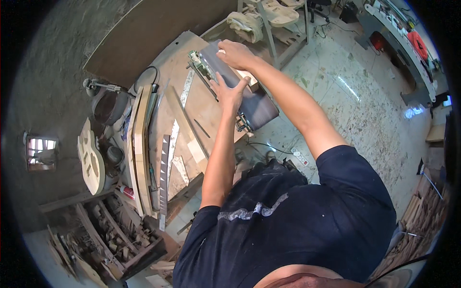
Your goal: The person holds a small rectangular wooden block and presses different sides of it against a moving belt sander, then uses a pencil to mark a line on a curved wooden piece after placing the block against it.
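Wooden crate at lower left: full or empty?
Not empty: the crate has an open top, and wood scraps lie piled inside. How deep, I cannot tell.

The workshop is bounded at left by a rough grey wall (53,81), in which a small, bright window (42,152) is set. The tabletop (173,62) is backed by a brown panel (153,36) and flanked by a metal rack (267,31). The pale floor (360,129) is littered with debris, and light is reflected from it in white streaks (349,88). A divided wooden bin (146,255) is placed at lower left.
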The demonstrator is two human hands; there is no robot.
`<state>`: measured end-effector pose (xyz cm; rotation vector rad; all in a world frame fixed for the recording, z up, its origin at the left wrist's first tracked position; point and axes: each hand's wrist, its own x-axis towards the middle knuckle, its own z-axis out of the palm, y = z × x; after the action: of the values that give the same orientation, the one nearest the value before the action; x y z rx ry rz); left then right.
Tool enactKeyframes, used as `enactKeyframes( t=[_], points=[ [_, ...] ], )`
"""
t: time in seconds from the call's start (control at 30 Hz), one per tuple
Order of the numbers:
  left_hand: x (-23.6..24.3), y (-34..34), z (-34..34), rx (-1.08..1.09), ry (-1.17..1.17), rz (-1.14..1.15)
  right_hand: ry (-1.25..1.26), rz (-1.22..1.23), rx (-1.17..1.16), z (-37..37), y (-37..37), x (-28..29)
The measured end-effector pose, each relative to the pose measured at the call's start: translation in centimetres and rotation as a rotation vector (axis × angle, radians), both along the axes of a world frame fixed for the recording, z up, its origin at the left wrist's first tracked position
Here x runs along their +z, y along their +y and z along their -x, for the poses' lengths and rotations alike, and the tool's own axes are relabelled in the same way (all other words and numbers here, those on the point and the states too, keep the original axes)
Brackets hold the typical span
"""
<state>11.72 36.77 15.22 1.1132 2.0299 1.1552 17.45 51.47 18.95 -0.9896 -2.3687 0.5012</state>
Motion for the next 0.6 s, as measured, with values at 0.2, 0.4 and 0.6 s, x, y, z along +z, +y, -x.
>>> enactKeyframes(
  t=[0.2,0.4,0.6],
  points=[
    [0.05,-0.32,0.04,-0.037,-0.013,-0.011,0.006,-0.018,0.03,-0.13,-0.08,-0.43],
    [-0.4,-0.24,-0.3,0.015,0.042,-0.053,-0.014,-0.003,0.044,-0.54,0.04,-0.45],
    [-0.08,-0.29,-0.26,0.006,0.037,-0.041,-0.021,-0.005,0.064,-0.57,-0.06,-0.12]
  ],
)
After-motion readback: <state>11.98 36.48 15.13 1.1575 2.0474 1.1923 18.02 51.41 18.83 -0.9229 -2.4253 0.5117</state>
